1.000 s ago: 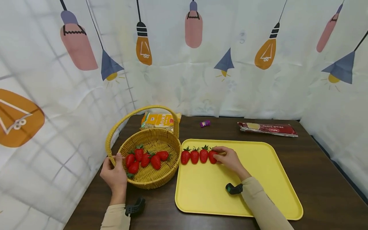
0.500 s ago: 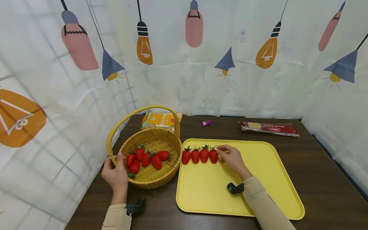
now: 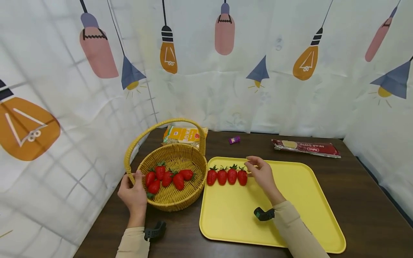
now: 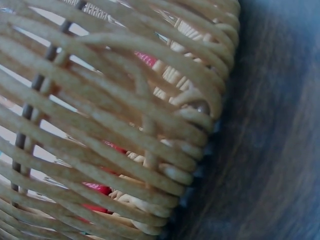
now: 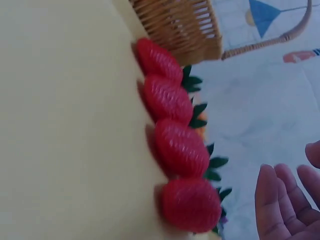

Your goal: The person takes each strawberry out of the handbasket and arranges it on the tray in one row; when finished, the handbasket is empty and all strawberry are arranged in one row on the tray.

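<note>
Left hand [image 3: 133, 197] grips rim of yellow wicker basket [image 3: 172, 206] by handle; loose strawberries [image 3: 178, 181] inside. Right hand [image 3: 264, 177], fingers released and holding nothing, beside rightmost of four aligned strawberries [image 3: 232, 176] on yellow tray [image 3: 238, 215]. Step, apparently: fourth placement just completed. Next move would call for reaching into basket.

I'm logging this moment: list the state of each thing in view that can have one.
Basket, partly filled, handle up
Tray, flat on the table
Loose strawberries, scattered in the basket
Lined-up strawberries, four in a row on the tray
Left hand, gripping the basket's edge
Right hand, holding nothing, beside the row's end
Orange packet, partly hidden behind the basket
Red packet, lying flat; sealed or opened unclear
Purple packet, likewise unclear
</note>
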`<act>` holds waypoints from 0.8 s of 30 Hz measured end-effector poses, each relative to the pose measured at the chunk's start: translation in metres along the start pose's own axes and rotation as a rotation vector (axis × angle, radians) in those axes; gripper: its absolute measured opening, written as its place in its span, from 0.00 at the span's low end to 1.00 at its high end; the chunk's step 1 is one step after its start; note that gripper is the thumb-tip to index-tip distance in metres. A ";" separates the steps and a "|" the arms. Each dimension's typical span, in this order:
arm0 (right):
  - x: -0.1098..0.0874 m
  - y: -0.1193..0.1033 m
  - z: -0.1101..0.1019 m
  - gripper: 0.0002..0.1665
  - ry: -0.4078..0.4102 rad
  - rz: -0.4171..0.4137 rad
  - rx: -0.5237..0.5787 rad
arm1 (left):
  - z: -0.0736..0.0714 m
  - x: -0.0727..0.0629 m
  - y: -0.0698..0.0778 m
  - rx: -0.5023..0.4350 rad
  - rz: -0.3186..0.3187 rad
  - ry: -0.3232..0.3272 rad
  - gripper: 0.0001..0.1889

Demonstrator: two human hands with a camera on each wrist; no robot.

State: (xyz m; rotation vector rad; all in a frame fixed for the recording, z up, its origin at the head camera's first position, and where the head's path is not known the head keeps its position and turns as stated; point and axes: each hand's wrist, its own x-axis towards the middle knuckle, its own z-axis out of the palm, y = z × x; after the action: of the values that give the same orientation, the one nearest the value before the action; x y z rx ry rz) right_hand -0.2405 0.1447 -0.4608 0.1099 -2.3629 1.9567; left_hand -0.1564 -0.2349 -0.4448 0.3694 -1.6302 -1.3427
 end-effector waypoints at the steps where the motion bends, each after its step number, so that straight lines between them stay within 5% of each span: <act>1: -0.001 -0.006 0.004 0.18 -0.017 0.005 0.014 | 0.000 0.000 0.000 -0.002 0.001 -0.002 0.17; 11: -0.009 -0.063 0.075 0.13 -0.300 -0.144 0.038 | 0.000 0.000 0.000 -0.003 -0.017 0.000 0.16; 16: -0.002 -0.059 0.114 0.16 -0.397 -0.221 -0.003 | 0.000 0.000 -0.001 0.000 -0.020 -0.003 0.19; 24: 0.005 -0.064 0.154 0.17 -0.532 -0.232 -0.098 | 0.000 0.000 0.000 0.004 -0.007 0.008 0.17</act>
State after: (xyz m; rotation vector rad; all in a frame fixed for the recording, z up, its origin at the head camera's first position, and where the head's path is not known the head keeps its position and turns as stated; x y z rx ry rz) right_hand -0.2403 -0.0183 -0.4268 0.9606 -2.5803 1.8680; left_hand -0.1567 -0.2351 -0.4444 0.3835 -1.6264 -1.3418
